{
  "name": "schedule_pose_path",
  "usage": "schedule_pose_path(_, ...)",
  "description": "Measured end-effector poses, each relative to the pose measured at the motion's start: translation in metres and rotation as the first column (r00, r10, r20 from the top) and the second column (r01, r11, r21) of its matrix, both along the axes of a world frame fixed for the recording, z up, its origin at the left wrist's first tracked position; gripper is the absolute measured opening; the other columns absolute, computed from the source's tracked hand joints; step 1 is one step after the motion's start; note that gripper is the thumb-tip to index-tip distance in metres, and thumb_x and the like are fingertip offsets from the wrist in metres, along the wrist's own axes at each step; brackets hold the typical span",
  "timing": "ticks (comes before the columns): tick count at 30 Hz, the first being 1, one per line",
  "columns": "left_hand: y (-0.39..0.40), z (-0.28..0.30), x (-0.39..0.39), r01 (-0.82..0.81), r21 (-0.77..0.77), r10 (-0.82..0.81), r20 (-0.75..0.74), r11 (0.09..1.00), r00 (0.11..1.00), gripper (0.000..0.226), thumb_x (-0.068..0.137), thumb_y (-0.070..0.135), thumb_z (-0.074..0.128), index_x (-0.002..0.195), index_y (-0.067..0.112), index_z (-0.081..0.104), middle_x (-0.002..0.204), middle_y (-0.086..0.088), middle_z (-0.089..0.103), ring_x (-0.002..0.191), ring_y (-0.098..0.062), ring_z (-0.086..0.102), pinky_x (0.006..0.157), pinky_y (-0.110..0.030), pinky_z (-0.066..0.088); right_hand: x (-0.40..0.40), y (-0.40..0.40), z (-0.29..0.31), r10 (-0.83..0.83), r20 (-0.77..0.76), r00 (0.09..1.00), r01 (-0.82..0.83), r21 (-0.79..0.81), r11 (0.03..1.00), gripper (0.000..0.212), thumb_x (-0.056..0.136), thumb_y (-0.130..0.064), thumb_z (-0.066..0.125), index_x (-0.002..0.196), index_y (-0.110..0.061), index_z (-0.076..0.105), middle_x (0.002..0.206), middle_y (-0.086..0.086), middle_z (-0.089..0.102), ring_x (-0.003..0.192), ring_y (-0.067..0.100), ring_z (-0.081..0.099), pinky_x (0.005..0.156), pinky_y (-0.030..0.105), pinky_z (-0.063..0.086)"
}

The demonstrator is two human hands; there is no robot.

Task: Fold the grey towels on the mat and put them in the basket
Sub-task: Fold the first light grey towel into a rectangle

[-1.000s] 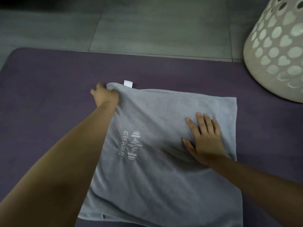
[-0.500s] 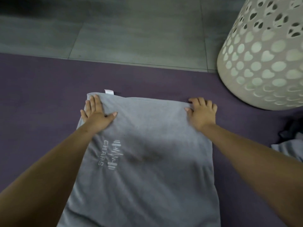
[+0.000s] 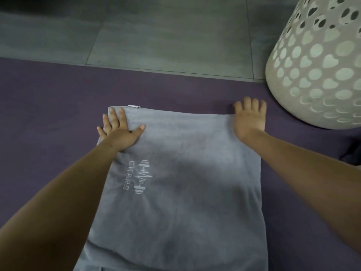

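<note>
Grey towel (image 3: 185, 192), apparently doubled, lies smooth; left hand (image 3: 120, 132) and right hand (image 3: 249, 118) press spread flat.

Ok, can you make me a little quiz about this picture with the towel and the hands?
1. True or false: the grey towel lies flat on the purple mat.
2. Which hand is nearer the white tag?
A. left hand
B. right hand
3. Fill in: the basket has holes shaped like ____.

Key
1. True. Both hands rest open on its far corners.
2. A. The tag sticks out from the far edge, just beyond the left fingers.
3. Hearts.
</note>
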State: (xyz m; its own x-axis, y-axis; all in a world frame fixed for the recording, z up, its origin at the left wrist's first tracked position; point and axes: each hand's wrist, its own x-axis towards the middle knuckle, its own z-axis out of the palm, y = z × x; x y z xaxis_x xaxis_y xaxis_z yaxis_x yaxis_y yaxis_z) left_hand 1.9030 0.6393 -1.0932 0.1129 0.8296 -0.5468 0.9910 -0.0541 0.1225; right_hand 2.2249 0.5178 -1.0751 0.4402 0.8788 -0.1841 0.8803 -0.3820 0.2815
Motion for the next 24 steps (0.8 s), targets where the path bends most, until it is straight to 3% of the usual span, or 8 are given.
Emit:
schedule_pose_path(2,0.001,0.001,-0.001,0.001,-0.014,-0.001,-0.010,1.000,1.000,0.096,0.084,0.077,0.023,0.147,0.024,-0.025,0.153,-0.004,-0.034,0.143,-0.027,-0.025,0.116,-0.051,-0.010,-0.022,-0.016,-0.010,0.249,-0.085,0.965,-0.236,0.139,0.962,0.052,0.094,-0.017,0.036,0.145,-0.013,0.033,0.154,0.016,0.023,0.142,0.038,0.015,0.115,0.047,-0.001)
schedule_pose_path(4,0.001,0.001,-0.001,0.008,-0.010,-0.008,-0.020,1.000,1.000,0.096,0.084,0.077,0.022,0.147,0.023,-0.025,0.154,-0.005,-0.033,0.143,-0.028,-0.025,0.116,-0.052,-0.010,-0.043,-0.044,-0.023,0.421,-0.205,0.884,-0.400,0.135,0.906,0.056,0.095,-0.037,0.027,0.149,-0.022,0.027,0.157,0.010,0.019,0.144,0.035,0.011,0.115,0.045,-0.005)
schedule_pose_path(7,-0.001,0.003,0.002,0.009,0.006,-0.009,-0.072,1.000,0.997,0.093,0.085,0.077,0.020,0.147,0.023,-0.024,0.155,-0.008,-0.031,0.144,-0.032,-0.023,0.114,-0.055,-0.011,-0.029,-0.078,-0.034,0.087,-0.347,0.934,-0.096,-0.008,0.995,0.066,0.088,-0.062,0.002,0.146,-0.037,-0.014,0.155,-0.004,-0.020,0.145,0.027,-0.016,0.115,0.042,-0.015)
schedule_pose_path(9,-0.010,0.006,0.007,-0.001,0.071,0.009,-0.113,0.997,0.994,0.086,0.090,0.070,0.020,0.149,0.022,-0.020,0.156,-0.013,-0.025,0.144,-0.035,-0.020,0.115,-0.056,-0.010,-0.011,-0.081,-0.034,-0.152,-0.351,0.924,0.144,-0.050,0.988,0.064,0.092,-0.060,0.002,0.147,-0.033,-0.018,0.155,-0.003,-0.024,0.144,0.025,-0.021,0.116,0.044,-0.013)
schedule_pose_path(13,-0.061,0.002,0.024,0.220,0.361,-0.252,0.045,0.906,0.967,0.063,0.099,0.045,0.022,0.154,0.018,0.007,0.160,-0.015,-0.004,0.146,-0.036,-0.004,0.115,-0.053,-0.006,-0.031,-0.085,-0.027,-0.063,-0.307,0.949,0.089,0.071,0.993,0.068,0.093,-0.054,0.006,0.152,-0.021,-0.001,0.159,0.007,-0.008,0.145,0.026,-0.014,0.115,0.041,-0.017)
schedule_pose_path(17,-0.143,-0.017,0.014,0.388,0.355,-0.444,0.088,0.850,0.892,0.066,0.088,0.051,0.033,0.145,0.019,0.041,0.153,-0.018,0.029,0.138,-0.044,0.029,0.110,-0.061,0.017,-0.070,-0.143,-0.033,0.256,-0.336,0.906,-0.219,0.146,0.965,0.062,0.098,-0.052,0.016,0.149,-0.019,0.028,0.155,0.009,0.023,0.143,0.030,0.016,0.116,0.044,0.007)
schedule_pose_path(21,-0.195,-0.025,-0.041,0.353,0.307,-0.388,0.058,0.884,0.920,0.065,0.095,0.057,0.019,0.150,0.022,0.026,0.157,-0.013,0.020,0.144,-0.037,0.017,0.116,-0.053,0.008,-0.060,-0.177,-0.042,0.176,-0.280,0.944,-0.156,0.092,0.983,0.068,0.097,-0.056,0.010,0.150,-0.014,0.017,0.154,0.017,0.022,0.142,0.031,0.014,0.116,0.040,0.005)
schedule_pose_path(24,-0.221,-0.016,-0.077,0.202,0.294,-0.234,0.076,0.934,0.969,0.062,0.097,0.051,0.017,0.148,0.019,0.032,0.154,-0.017,0.027,0.143,-0.036,0.021,0.115,-0.054,0.012,-0.069,-0.182,-0.028,0.121,-0.345,0.931,-0.097,0.086,0.992,0.070,0.096,-0.056,0.012,0.146,-0.009,0.028,0.148,0.021,0.032,0.136,0.036,0.024,0.112,0.043,0.012)
